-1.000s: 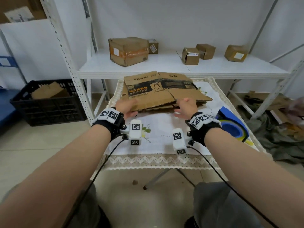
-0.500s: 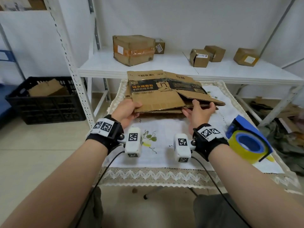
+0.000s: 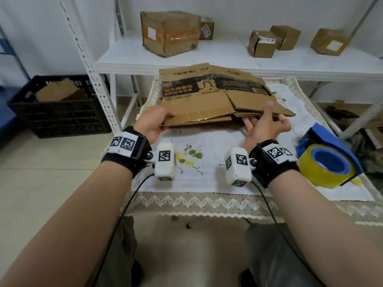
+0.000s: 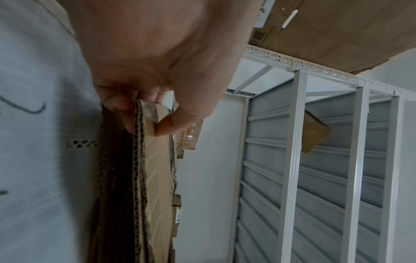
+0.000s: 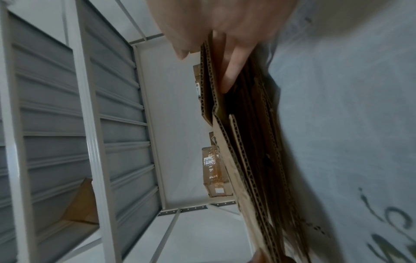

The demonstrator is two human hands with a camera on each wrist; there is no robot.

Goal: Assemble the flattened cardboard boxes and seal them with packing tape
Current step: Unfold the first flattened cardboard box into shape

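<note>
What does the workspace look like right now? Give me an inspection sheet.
Surface: white embroidered tablecloth on a small table.
Job's things: printed flattened cardboard box atop a stack; yellow packing tape in a blue dispenser at the right.
Clutter: nothing seen.
Hands: left hand pinches the top box's near edge; right hand has fingers under its right flap, thumb on top.
Cables: black wrist-camera cables hang off the front edge.
Surroundings: white metal shelf with sealed boxes; black plastic crate on the floor.
</note>
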